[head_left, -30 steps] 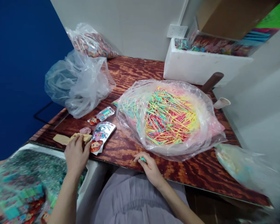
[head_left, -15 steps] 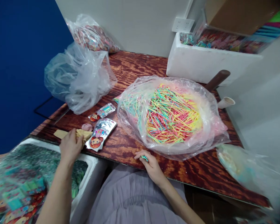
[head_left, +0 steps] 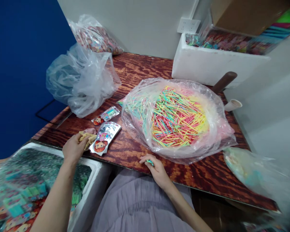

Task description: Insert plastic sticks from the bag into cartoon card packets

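My left hand [head_left: 73, 149] is closed on a crumpled yellow cloth [head_left: 89, 138] near the table's front left edge. Behind the cloth lies a small pink lump [head_left: 91, 130]. To the right of it is a stack of silver printed pouches [head_left: 105, 138], with a filled pouch [head_left: 106, 115] behind. My right hand [head_left: 157, 170] rests at the front edge, its fingers wrapped round a small bunch of thin coloured sticks [head_left: 149, 162]; only the green and blue ends show. Just beyond it, a large clear bag [head_left: 137, 122] lies open, full of loose multicoloured sticks [head_left: 176, 119].
A white foam box [head_left: 94, 174] with filled pouches stands below left. Crumpled clear plastic [head_left: 84, 80] and a bag of pouches [head_left: 96, 38] lie at back left. Another foam box [head_left: 215, 64], a brown rod [head_left: 224, 82] and a paper cup [head_left: 233, 105] are at right.
The yellow cloth's end that stuck out left of my left hand is now gathered in, and the cloth partly covers the pink lump. My right hand stays in place.
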